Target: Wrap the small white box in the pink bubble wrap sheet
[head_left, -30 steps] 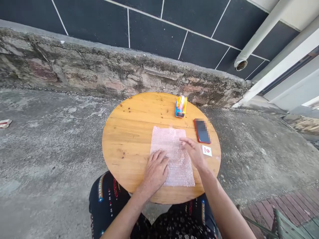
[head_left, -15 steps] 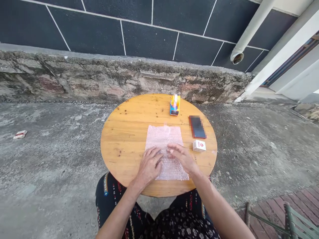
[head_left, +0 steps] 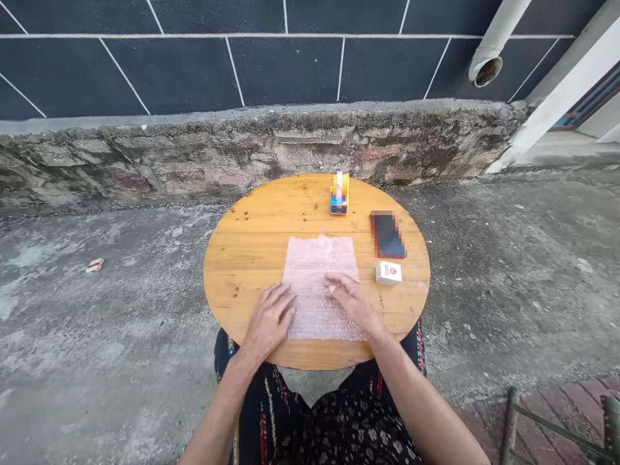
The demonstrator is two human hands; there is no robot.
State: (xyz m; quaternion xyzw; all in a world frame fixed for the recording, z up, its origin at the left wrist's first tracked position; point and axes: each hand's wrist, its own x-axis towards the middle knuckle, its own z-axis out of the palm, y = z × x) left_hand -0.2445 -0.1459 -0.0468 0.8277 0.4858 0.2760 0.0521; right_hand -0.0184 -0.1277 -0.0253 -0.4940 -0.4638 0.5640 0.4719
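A sheet of pinkish bubble wrap (head_left: pixel 314 265) lies flat on the round wooden table (head_left: pixel 242 258) in front of me. My left hand (head_left: pixel 271 316) rests at the sheet's left edge, palm down with its fingers apart. Over the right half of the wrap is my right hand (head_left: pixel 353 300), its fingers loosely bent and apart, holding nothing. To the right of that hand stands a small white box (head_left: pixel 388 273) with a red mark. Behind the box lies a dark phone-like slab (head_left: pixel 389 236) with a red edge, blurred by pixels.
A yellow and blue tape dispenser (head_left: pixel 340 195) stands near the table's far edge. Beyond it runs a low stone ledge (head_left: pixel 203 158) under a dark tiled wall. A small packet (head_left: pixel 95 265) lies on the concrete at left. A metal-framed chair (head_left: pixel 557 426) is at lower right.
My left hand has slid left, from on top of the bubble wrap to its left edge. The right hand stays over the wrap. The head view has shifted slightly.
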